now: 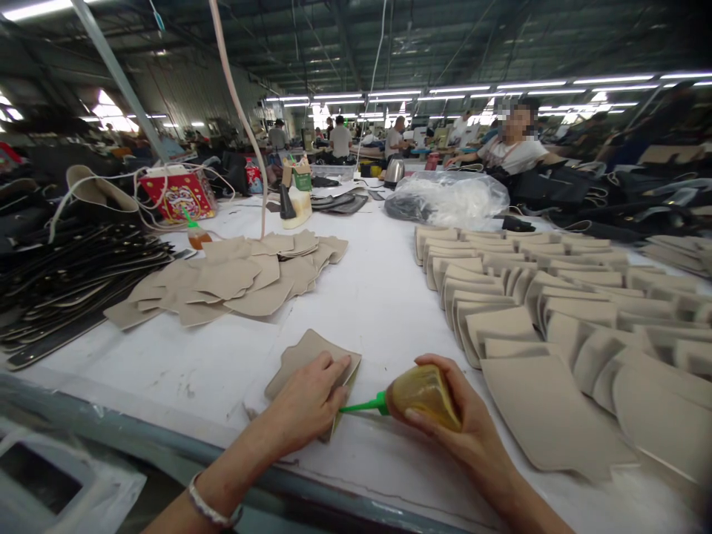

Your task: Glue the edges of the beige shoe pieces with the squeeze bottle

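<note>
My left hand lies on a folded beige leather piece on the white table, fingers pressing its top layer down. My right hand is wrapped round a yellow glue bottle. The bottle's green nozzle points left and its tip reaches the edge of the piece, right under my left fingers. A bracelet sits on my left wrist.
Overlapping rows of beige pieces cover the table's right side. A loose heap of beige pieces lies at the centre left, black strips at the far left. A clear plastic bag, bottles and a red box stand behind. Other people work in the background.
</note>
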Motion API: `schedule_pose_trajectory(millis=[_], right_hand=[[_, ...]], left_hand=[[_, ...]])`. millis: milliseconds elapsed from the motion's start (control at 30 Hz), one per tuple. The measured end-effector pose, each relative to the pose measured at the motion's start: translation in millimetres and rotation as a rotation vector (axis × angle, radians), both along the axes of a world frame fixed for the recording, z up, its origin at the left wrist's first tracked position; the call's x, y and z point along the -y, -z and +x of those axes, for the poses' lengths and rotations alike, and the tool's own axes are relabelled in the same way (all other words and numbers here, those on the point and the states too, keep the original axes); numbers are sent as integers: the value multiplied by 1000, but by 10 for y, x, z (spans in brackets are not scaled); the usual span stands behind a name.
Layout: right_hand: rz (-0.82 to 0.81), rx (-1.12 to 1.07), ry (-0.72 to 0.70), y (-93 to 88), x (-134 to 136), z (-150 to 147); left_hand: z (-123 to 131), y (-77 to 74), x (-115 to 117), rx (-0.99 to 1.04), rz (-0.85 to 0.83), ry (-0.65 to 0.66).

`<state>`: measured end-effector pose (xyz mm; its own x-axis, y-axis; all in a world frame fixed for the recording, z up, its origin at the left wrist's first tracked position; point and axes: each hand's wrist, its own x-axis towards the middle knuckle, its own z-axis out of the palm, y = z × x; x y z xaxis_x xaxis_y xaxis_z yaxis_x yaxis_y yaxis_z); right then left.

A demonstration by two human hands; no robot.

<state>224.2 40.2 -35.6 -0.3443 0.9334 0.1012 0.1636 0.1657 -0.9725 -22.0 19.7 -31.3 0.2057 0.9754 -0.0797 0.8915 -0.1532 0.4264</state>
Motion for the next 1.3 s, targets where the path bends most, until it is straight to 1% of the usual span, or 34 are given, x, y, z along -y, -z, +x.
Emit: schedule_pose_trajectory(millis=[67, 100, 233, 267, 367, 567, 667, 833, 1033, 1200, 1300], right_hand=[[58, 28, 39, 26, -15, 4], [61, 28, 36, 37, -9, -1], [-54, -53, -83, 43, 45, -38], [-59, -67, -97, 39, 43, -43], [37, -47, -35, 30, -41, -28], [234, 40, 83, 24, -321, 39], [312, 50, 120, 6, -354, 48], [292, 64, 70, -24, -309, 47], [311, 46, 123, -6, -380, 28], [317, 90, 115, -23, -338, 16], [333, 79, 134, -26, -325, 13]], left_hand=[[8, -8, -1, -5, -10, -4], [14, -15, -1, -6, -17, -5], [30, -39, -2, 0, -25, 1], [28, -40, -3, -2, -24, 2], [13, -31, -10, -4, -28, 4], [11, -11, -36, 15, -13, 30], [20, -16, -59, 14, -16, 32], [11, -11, -81, 17, -19, 34], [5, -17, -92, 15, -21, 27], [17, -15, -92, 25, -15, 30], [14, -1, -101, 20, -17, 27]])
